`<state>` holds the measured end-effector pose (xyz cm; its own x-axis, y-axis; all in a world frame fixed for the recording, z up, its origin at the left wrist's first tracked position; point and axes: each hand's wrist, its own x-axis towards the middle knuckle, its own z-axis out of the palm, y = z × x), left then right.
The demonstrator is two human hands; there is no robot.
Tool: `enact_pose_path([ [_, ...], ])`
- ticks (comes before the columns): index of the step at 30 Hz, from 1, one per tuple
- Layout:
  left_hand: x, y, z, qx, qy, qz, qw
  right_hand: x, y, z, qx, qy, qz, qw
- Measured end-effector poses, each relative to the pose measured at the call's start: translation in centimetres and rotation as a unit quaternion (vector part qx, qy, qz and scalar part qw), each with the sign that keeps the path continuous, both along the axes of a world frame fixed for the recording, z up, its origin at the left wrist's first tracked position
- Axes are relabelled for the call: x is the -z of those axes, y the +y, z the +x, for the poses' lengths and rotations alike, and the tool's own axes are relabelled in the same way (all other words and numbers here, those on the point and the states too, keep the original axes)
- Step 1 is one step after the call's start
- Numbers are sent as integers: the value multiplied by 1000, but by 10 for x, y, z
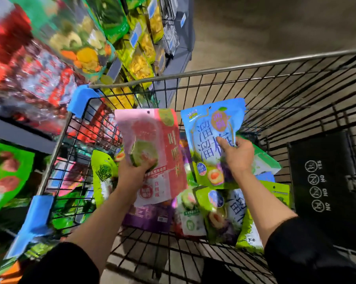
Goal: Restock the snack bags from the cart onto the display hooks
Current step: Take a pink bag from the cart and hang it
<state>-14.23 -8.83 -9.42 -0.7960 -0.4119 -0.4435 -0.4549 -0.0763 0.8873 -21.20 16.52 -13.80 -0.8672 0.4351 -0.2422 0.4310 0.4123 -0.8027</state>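
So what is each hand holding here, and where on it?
Left hand grips the pink bag at mid-body; right hand holds the blue bag near its lower right.

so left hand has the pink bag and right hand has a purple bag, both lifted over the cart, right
Not quite. The right hand holds a blue bag, not a purple one; the head view shows it. The left hand does hold the pink bag, both over the cart.
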Motion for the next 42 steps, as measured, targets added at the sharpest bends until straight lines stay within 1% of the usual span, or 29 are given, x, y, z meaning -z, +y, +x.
enact_pose_path([
  [4,-41,-19,15,-21,75,-7,997,-46,-23,8,-53,121,-51,990],
  [6,-67,-28,26,-38,98,-1,994,-78,-38,13,-79,167,-55,981],
  [8,-92,-41,37,-63,144,-2,988,-108,-55,18,-109,209,-48,971],
  [9,-106,-47,44,-79,174,-3,981,-124,-63,20,-125,228,-45,965],
  [13,-159,-79,76,-137,247,-28,959,-190,-104,36,-168,302,-51,937],
  [16,-195,-102,111,-157,308,-35,938,-242,-138,56,-185,356,-61,914],
  [19,-220,-122,152,-182,343,-35,921,-282,-172,76,-205,403,-99,886],
  [21,-232,-136,178,-212,355,-28,910,-301,-198,87,-224,427,-104,870],
  [24,-248,-158,212,-261,373,-41,889,-323,-240,108,-259,458,-108,843],
  [30,-273,-195,264,-325,397,-86,854,-350,-322,132,-334,484,-158,793],
  [33,-277,-209,280,-361,405,-91,835,-353,-353,136,-356,467,-193,786],
  [36,-285,-212,292,-371,423,-104,820,-355,-379,135,-372,434,-243,784],
  [40,-293,-217,297,-379,429,-93,815,-358,-401,130,-380,403,-278,785],
  [42,-294,-222,296,-383,420,-86,818,-359,-407,127,-377,397,-298,782],
])
